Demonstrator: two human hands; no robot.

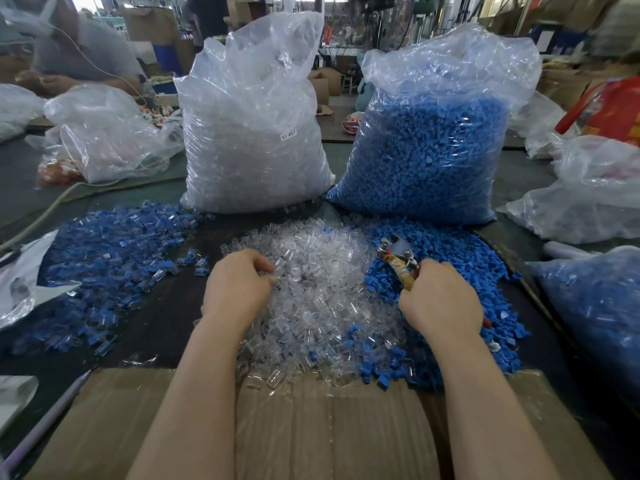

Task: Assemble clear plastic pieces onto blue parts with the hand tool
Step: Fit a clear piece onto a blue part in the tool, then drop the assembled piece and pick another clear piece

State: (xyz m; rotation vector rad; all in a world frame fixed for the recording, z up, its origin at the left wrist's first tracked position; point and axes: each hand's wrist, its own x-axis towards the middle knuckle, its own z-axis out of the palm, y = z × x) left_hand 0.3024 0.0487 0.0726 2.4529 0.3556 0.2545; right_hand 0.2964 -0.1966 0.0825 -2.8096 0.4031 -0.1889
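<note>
My right grip [440, 299] clamps the hand tool [398, 258]; my left grip [239, 285] pinches a clear piece from the clear pile [311, 299]. Blue parts [450, 258] lie at two o'clock. I'd worry the slick piece slips from my pinch.

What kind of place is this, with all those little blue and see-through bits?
Most likely a factory or workshop where small parts are put together by hand. Two big bags, one of clear pieces and one of blue parts, stand on the worktable, and the right hand holds a hand tool.
</note>
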